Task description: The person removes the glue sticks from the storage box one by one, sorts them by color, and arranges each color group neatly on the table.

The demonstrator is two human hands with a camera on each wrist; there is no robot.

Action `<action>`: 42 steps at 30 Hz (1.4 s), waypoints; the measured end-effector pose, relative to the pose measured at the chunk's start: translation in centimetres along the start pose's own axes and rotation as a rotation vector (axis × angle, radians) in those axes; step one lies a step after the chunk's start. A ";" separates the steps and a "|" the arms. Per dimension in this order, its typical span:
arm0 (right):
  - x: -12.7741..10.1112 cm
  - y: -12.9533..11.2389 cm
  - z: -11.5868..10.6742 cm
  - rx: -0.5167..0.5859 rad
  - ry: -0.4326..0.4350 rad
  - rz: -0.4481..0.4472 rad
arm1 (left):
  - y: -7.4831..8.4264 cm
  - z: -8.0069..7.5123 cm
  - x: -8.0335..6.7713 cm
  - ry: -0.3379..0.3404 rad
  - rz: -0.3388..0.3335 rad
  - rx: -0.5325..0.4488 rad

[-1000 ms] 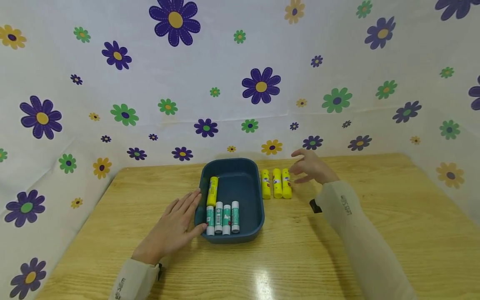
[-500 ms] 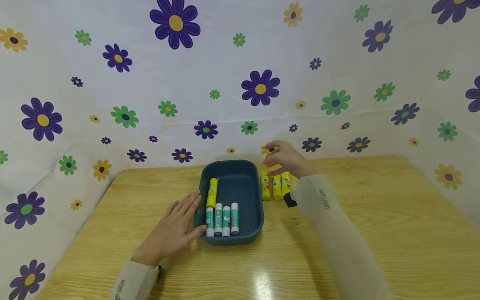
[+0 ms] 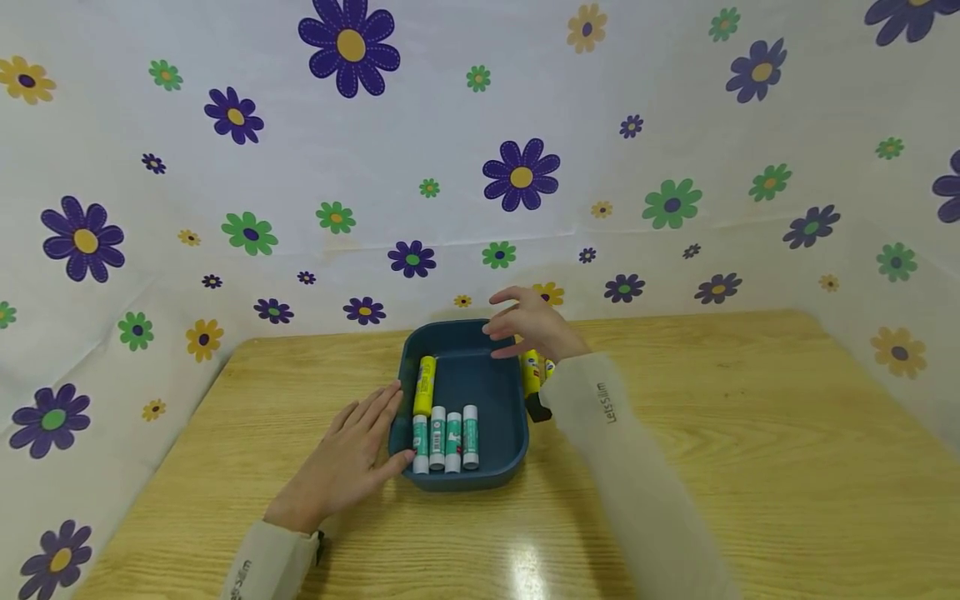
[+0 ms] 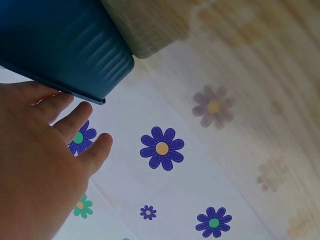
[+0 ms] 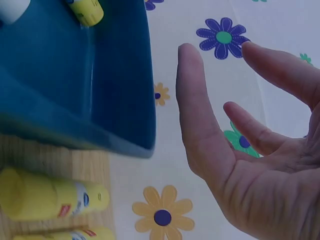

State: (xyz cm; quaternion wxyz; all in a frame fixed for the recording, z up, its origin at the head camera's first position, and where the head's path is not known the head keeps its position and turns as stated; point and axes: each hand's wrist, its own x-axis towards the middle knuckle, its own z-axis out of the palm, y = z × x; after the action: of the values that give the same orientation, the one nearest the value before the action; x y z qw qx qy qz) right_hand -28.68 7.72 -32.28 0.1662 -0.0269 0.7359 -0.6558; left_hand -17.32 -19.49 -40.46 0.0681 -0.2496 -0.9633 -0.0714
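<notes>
Glue sticks [image 3: 453,442], four green and white, in the lower left of the blue tray [image 3: 495,478], mid-frame, with one yellow stick [image 3: 424,386] just above them. More yellow sticks [image 3: 531,371] outside, beside the tray's right side, partly hidden behind a sleeve [image 3: 592,396]. Newest change: a move left by the right hand [image 3: 534,323], past those sticks, to the tray's upper right corner. Fingers spread, a little bent, nothing held. Seems to mean no stick carried in this time. Left hand [image 3: 341,454] flat, touching the tray's left rim. Underneath, a shiny wooden surface [image 3: 750,442]; behind, a white sheet [image 3: 442,117] with colourful flowers.
</notes>
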 end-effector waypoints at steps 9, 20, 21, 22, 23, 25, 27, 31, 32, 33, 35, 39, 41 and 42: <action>0.9 1.1 2.4 0.054 -0.016 0.046 | -0.1 0.1 -0.2 -0.011 -0.016 -0.007; 1.5 2.1 4.4 0.109 -0.061 0.051 | -0.1 0.1 -0.3 -0.019 -0.026 -0.027; 1.6 2.1 4.6 0.107 -0.063 0.056 | -0.1 0.1 -0.3 -0.019 -0.026 -0.027; 1.6 2.2 4.7 0.105 -0.064 0.062 | -0.1 0.1 -0.2 -0.020 -0.026 -0.027; 1.7 2.3 4.8 0.102 -0.062 0.067 | -0.1 0.1 -0.2 -0.020 -0.025 -0.030; 1.7 2.4 5.0 0.098 -0.060 0.080 | 0.0 0.1 -0.2 -0.018 -0.020 -0.030; 1.8 2.4 5.2 0.098 -0.060 0.089 | -0.1 0.1 -0.1 -0.016 -0.014 -0.025; 2.0 2.6 5.7 0.094 -0.062 0.106 | -0.1 0.1 0.0 -0.017 -0.011 -0.018; 2.0 2.7 5.8 0.094 -0.062 0.109 | -0.1 0.1 0.0 -0.018 -0.012 -0.017; 2.2 2.8 5.9 0.093 -0.061 0.114 | -0.1 0.0 0.0 -0.020 -0.013 -0.017; 2.3 3.0 6.2 0.094 -0.062 0.126 | -0.1 0.1 0.0 -0.021 -0.013 -0.017; 2.4 3.2 6.7 0.086 -0.062 0.138 | -0.1 0.0 0.0 -0.019 -0.006 -0.022; 2.4 3.1 6.9 0.082 -0.064 0.144 | -0.1 0.0 0.0 -0.016 -0.003 -0.022; 2.4 3.2 7.0 0.083 -0.064 0.145 | -0.1 0.0 0.0 -0.016 -0.002 -0.022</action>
State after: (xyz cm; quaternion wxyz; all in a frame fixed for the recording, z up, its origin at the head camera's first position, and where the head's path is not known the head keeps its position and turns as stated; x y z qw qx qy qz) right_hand -28.42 0.80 -36.46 0.2379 0.0125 0.7024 -0.6707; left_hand -17.39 -19.56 -40.50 0.0576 -0.2502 -0.9631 -0.0803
